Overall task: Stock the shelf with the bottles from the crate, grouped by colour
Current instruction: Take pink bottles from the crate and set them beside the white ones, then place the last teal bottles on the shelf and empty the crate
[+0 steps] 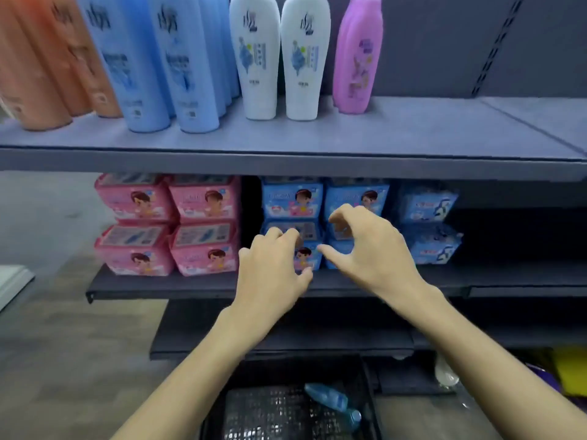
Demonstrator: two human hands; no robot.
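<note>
My left hand (273, 265) and right hand (371, 249) both hang in front of the middle shelf (197, 285), fingers loosely curled and spread, holding nothing; whether the fingertips touch the blue packs (292, 198) behind them I cannot tell. So I judge I am between bottles: nothing is in my grip, and the next one is yet to be fetched. Below my forearms the black crate (286, 404) sits on the floor under the lowest shelf's front edge, and one pale blue bottle (330, 400) lies on its side against the right wall. On the top shelf (317, 138) the groups run from the left end: orange bottles (47, 65), blue bottles (165, 65), two white bottles (279, 58), then pink bottles (357, 55), with bare shelf reaching on toward the right end. Pink packs (168, 223) fill the left end of the middle shelf. The next move, as I see it, calls for dropping both hands down into the crate, closing one round the lying bottle, turning it upright and standing it with the blue group, where the front edge has room.
</note>
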